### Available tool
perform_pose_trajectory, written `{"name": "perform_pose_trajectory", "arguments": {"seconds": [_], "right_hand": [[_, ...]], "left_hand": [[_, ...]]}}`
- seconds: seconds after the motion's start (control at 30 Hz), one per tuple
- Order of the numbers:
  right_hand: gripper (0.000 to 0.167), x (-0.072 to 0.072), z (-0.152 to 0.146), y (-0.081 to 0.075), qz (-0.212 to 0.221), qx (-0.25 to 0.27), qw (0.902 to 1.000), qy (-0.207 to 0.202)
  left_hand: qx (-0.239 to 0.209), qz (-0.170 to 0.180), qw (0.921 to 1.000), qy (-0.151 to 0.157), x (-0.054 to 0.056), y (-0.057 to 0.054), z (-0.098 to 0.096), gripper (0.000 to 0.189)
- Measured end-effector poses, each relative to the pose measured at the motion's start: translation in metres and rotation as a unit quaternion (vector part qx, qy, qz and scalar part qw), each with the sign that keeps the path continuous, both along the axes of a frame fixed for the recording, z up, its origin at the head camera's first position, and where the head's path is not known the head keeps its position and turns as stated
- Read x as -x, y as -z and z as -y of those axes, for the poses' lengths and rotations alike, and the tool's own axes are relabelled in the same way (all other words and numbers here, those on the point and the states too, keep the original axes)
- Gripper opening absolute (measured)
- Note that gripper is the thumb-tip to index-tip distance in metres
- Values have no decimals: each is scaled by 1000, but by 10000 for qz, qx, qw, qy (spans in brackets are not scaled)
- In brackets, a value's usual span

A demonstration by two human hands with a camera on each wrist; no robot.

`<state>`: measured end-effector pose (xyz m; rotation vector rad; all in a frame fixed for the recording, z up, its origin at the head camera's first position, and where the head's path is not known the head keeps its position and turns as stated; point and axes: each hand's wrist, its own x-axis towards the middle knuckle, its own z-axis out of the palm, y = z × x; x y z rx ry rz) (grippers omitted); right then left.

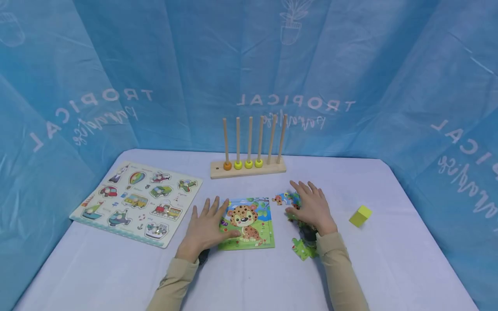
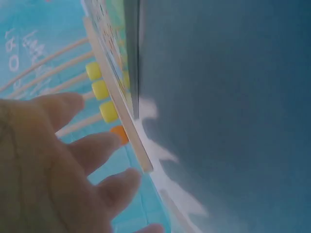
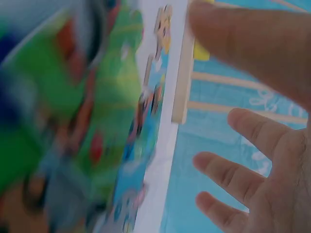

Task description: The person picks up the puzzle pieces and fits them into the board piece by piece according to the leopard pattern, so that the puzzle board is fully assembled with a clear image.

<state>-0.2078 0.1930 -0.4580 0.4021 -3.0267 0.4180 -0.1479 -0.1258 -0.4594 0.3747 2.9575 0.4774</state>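
Observation:
A square leopard picture puzzle (image 1: pixel 254 224) lies flat in the middle of the white table. My left hand (image 1: pixel 207 228) spreads its fingers at the puzzle's left side, the thumb overlapping the picture in the head view. Over a heap of loose jigsaw pieces, my right hand (image 1: pixel 313 209) has its fingers apart and partly hides the heap. A green jigsaw piece (image 1: pixel 300 249) shows near the right wrist, and a blue-and-brown jigsaw piece (image 1: pixel 278 199) sticks out beyond the thumb. Up close in the right wrist view, the colourful pieces (image 3: pixel 116 77) look blurred.
Behind the puzzle stands a wooden peg rack (image 1: pixel 249 169) with one orange and several yellow beads. A vehicle peg puzzle board (image 1: pixel 138 203) lies at the left. A yellow block (image 1: pixel 360 216) sits right of my right hand. Blue curtains (image 1: pixel 210 73) surround the table.

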Motion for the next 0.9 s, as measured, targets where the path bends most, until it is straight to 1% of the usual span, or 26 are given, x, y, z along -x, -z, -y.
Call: {"name": "perform_pose_trajectory", "arguments": {"seconds": [0.1,0.2,0.33,0.47,0.63,0.73,0.83,0.9], "right_hand": [[80,7,9,1,133,86,9999,-12],[74,13,14,3,266,63,9996,44],[67,20,16,7,153,-10,9998,89],[63,25,17,10,72,91,9999,49],[56,29,20,11,265,171,9995,-74],[47,30,23,11,300,116,9995,-68],[40,29,24,11,334,131,9993,72],[38,28,24,11,351,274,9987,236]], "left_hand": [[-42,295,9995,69,0,0,-2,101],[-42,496,9986,155,1,3,-3,105],[-7,529,9978,389,4,8,-5,116],[-104,569,9967,568,6,11,-9,125],[-152,729,9960,484,6,12,-12,129],[-106,667,9968,427,6,11,-12,129],[-73,622,9972,414,7,11,-11,129],[-67,606,9973,414,6,10,-12,129]]}}
